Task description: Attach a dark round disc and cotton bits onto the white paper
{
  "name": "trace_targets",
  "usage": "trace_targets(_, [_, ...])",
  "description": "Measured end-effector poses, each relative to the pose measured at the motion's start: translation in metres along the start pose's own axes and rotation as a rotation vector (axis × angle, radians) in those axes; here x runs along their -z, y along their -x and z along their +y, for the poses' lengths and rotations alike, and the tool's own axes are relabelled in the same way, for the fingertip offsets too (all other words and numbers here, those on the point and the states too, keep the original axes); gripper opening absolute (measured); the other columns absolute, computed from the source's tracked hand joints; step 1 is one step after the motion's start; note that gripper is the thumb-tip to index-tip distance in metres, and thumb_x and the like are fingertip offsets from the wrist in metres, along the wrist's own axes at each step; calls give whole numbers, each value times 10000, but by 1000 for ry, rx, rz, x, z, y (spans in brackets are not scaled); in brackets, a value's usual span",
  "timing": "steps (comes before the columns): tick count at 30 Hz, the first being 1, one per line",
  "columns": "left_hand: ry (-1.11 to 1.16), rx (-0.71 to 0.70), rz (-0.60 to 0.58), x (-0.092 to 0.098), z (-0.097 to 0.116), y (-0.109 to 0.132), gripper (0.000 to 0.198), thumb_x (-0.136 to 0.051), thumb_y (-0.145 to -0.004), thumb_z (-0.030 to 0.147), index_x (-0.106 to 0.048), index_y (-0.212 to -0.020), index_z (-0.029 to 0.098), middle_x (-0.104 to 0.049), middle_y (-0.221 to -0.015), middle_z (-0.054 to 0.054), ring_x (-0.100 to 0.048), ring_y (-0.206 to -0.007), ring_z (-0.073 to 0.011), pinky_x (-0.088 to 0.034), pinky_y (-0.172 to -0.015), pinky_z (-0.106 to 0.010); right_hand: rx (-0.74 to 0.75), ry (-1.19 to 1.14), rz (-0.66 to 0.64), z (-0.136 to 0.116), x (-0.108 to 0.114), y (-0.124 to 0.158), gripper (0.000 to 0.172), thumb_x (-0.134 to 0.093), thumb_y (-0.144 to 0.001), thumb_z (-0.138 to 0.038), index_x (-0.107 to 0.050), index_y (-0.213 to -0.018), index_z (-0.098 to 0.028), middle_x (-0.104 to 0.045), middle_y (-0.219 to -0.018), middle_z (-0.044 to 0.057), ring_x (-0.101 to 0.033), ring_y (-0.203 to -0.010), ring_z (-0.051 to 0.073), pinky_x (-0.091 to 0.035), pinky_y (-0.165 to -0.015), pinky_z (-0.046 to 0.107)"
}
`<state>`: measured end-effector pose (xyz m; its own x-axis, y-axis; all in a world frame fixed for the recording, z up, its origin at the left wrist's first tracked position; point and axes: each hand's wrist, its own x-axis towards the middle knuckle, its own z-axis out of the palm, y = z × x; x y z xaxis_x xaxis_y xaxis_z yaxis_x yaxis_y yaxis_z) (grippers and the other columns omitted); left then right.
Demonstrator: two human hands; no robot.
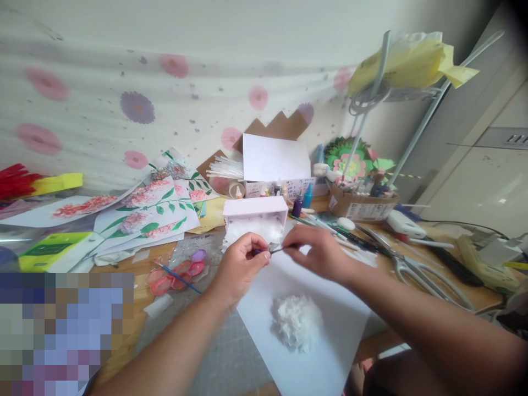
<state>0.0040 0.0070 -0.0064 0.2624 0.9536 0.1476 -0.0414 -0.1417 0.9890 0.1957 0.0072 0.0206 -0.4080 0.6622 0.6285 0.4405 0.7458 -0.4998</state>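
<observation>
My left hand (pixel 243 261) and my right hand (pixel 319 250) meet above a white paper sheet (pixel 330 330). Both pinch a thin dark stick-like tool (pixel 274 250) stretched between them; its left end, in my left fingers, looks purple. On the sheet nearer me lies a fluffy white paper flower (pixel 297 320). Just beyond my hands stands a pale pink box (pixel 254 212) with white fluffy material in it.
A paint palette with a blue brush (pixel 179 273) lies left of my hands. Painted flower sheets (pixel 152 212) spread at the left. Scissors (pixel 416 272) and a glue gun (pixel 406 223) lie right. Small paint bottles (pixel 297 204) and a cardboard tray (pixel 363 203) stand behind.
</observation>
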Motion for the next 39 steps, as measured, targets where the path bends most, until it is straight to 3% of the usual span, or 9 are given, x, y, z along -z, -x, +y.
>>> trace_targets(4, [-13, 100, -7, 2, -2, -2, 136, -541, -772, 261, -607, -847, 170, -589, -780, -5, -478, -612, -83, -385, -593, -216, -437, -132, 682, 45, 49, -4, 210, -581, -751, -274, -602, -904, -131, -597, -750, 39, -573, -605, 114, -512, -598, 249])
trace_targets(5, [5, 122, -43, 2, -3, -2, 157, -528, -785, 279, -608, -857, 165, -601, -814, -20, -475, -610, -82, -384, -583, -214, -517, -147, 724, 58, 60, -2, 273, -547, -768, -292, -577, -989, -135, -600, -806, 44, -583, -640, 112, -518, -630, 253])
trace_targets(7, [53, 141, -100, 1, -5, -2, 186, -511, -806, 315, -594, -865, 159, -617, -845, -40, -466, -591, -74, -375, -551, -205, -657, -95, 644, 82, 74, 6, 305, -491, -769, -268, -565, -1028, -126, -606, -869, 59, -598, -679, 115, -515, -639, 242])
trace_targets(12, [125, 149, -98, 0, -5, 0, 251, -509, -819, 410, -510, -785, 161, -600, -670, 6, -394, -437, -32, -290, -431, -163, -836, 62, 409, 118, 83, 31, 169, -533, -650, -166, -661, -749, -115, -582, -553, 20, -527, -473, 115, -399, -457, 196])
trace_targets(19, [88, 191, -56, 0, -5, 1, 421, -424, -809, 571, -440, -661, 177, -444, -364, 58, -252, -295, -36, -158, -329, -165, -874, 160, 255, 115, 80, 29, 170, -545, -630, -147, -677, -736, -136, -580, -551, 1, -474, -461, 104, -338, -466, 197])
trace_targets(25, [270, 280, -68, -1, -2, 1, 394, -421, -830, 539, -452, -699, 168, -419, -449, 62, -272, -366, -28, -173, -384, -158, -721, -144, 51, 45, 41, 0, 292, -519, -690, -111, -612, -966, -124, -630, -922, 53, -603, -780, 132, -473, -683, 210])
trace_targets(28, [359, 279, -138, 0, -3, 2, 313, -461, -843, 466, -516, -826, 158, -478, -586, 31, -385, -469, -41, -280, -460, -169, -387, -414, -153, 6, 18, -7, 280, -515, -757, -136, -522, -1036, -127, -601, -996, 80, -607, -819, 143, -497, -726, 269])
trace_targets(30, [395, 251, -187, 0, -3, 3, 253, -492, -847, 399, -535, -903, 157, -500, -661, 13, -436, -543, -56, -323, -518, -185, -199, -238, -164, -12, 7, -8, 220, -514, -791, -112, -555, -1006, -136, -602, -968, 68, -584, -877, 139, -478, -780, 276])
trace_targets(39, [463, 145, -305, 0, -4, 4, 225, -525, -844, 351, -548, -905, 135, -510, -741, -14, -465, -617, -71, -342, -582, -221, 118, -18, -28, -16, -16, -6, 322, -606, -782, -56, -615, -1069, -201, -624, -917, 18, -540, -876, 133, -448, -810, 267])
